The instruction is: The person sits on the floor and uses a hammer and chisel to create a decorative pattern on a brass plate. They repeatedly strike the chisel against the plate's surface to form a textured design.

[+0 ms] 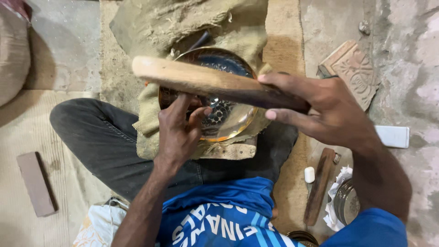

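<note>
Under right hand (329, 110), gripped wooden mallet (215, 83) above metal bowl (219, 98); left hand (180, 128) pinching small tool, fingers risk stray blow.

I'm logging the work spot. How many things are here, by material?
Wood: 4, wooden mallet, stick, board, block
Metal: 2, engraved bowl, plates
Burlap: 1, sacking
Carved tile: 1
Total: 8

Single head view, steeply downward, close above lap and floor.
</note>
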The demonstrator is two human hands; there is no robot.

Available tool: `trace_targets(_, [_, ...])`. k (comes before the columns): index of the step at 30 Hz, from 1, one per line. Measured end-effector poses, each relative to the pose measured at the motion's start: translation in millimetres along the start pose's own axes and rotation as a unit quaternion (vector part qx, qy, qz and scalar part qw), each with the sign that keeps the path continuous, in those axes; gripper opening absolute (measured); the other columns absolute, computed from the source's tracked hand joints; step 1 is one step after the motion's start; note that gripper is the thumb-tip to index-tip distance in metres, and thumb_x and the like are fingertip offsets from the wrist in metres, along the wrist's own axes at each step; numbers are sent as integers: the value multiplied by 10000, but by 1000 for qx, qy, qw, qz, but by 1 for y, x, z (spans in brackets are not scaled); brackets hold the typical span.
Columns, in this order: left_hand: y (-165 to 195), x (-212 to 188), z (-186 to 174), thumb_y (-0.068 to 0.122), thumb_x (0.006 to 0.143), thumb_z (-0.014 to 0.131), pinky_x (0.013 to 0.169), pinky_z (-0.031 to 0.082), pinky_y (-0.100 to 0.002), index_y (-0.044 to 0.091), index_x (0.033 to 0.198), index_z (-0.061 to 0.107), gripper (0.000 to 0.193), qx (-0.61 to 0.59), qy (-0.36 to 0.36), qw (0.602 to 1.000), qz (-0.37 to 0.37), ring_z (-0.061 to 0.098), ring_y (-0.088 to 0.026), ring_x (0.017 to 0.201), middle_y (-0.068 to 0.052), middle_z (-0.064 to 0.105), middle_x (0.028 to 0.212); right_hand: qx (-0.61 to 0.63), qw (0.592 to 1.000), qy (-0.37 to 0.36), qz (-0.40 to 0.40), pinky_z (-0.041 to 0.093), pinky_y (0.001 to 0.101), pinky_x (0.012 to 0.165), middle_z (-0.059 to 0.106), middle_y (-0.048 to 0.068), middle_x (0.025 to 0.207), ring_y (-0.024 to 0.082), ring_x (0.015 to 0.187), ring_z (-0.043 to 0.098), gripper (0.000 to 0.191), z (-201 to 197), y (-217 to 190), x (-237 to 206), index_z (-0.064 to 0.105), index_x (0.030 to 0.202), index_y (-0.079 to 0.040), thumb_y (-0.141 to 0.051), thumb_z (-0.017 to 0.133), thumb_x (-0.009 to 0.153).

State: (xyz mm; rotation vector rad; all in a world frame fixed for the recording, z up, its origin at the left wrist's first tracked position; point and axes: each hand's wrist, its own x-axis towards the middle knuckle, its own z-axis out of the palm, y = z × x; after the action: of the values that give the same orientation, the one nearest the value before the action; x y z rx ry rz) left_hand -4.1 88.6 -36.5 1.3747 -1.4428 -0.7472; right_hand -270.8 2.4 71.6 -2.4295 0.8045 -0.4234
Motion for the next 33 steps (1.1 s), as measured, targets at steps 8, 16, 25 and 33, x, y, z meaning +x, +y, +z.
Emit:
trace_targets(8, [-1,1,1,-181,899,574,841,701,-330,73,1489,492,648,-12,-15,1000,17,771,-224,964,-156,747,1057,21,999,12,41,599,292,676,771,82,948,108,710,733,509,-3,-3,2,570,1446,-155,-271,743,982])
trace_targets(16, [2,2,-1,-239,833,534,870,695,-316,61,1419,533,659,-46,-25,999,-4,763,-214,1003,-145,716,1183,17,996,32,82,564,297,530,769,69,910,113,584,676,517,-6,-13,7,603,1378,-168,-311,767,909])
trace_targets(25, [2,3,0,-266,825,485,888,701,-320,66,1435,533,697,-58,-39,997,-14,761,-226,1033,-179,700,1246,49,994,84,57,606,293,726,744,88,1134,155,808,732,489,-2,-3,-10,584,1415,-132,-285,766,988])
trace_targets(33, [-1,3,0,-281,803,464,918,682,-318,88,1419,536,722,-74,-47,996,-8,759,-219,1027,-160,703,1234,110,980,89,139,432,281,499,636,-11,774,92,549,529,577,-1,-5,-5,486,1434,-151,-328,755,956])
